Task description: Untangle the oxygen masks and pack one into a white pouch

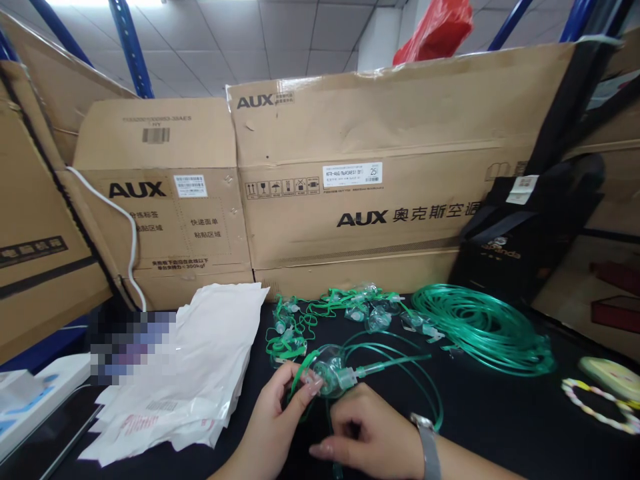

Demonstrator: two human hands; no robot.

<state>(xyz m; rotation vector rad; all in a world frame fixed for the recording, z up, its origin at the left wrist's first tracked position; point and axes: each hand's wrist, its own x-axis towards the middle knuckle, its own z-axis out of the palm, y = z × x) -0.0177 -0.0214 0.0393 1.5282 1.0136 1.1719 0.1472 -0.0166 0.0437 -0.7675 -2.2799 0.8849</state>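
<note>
Near the middle of the dark table, my left hand (283, 407) pinches the edge of a clear oxygen mask (330, 363) between thumb and fingers. A green strap (303, 370) hangs from the mask by those fingers. The mask's clear connector (347, 379) points right, with green tubing (395, 363) leading from it and looping on the table. Just below the connector, my right hand (367, 427) is curled closed around a length of the tubing, which shows above its fingers and below its thumb. Its palm side is partly hidden.
More clear masks (379, 319) with green straps lie behind my hands. A big coil of green tubing (480, 327) sits at right, near a beaded bracelet (595, 407). White packaging bags (200, 360) are stacked at left, beside a power strip (43, 397). Cardboard boxes (400, 133) wall the back.
</note>
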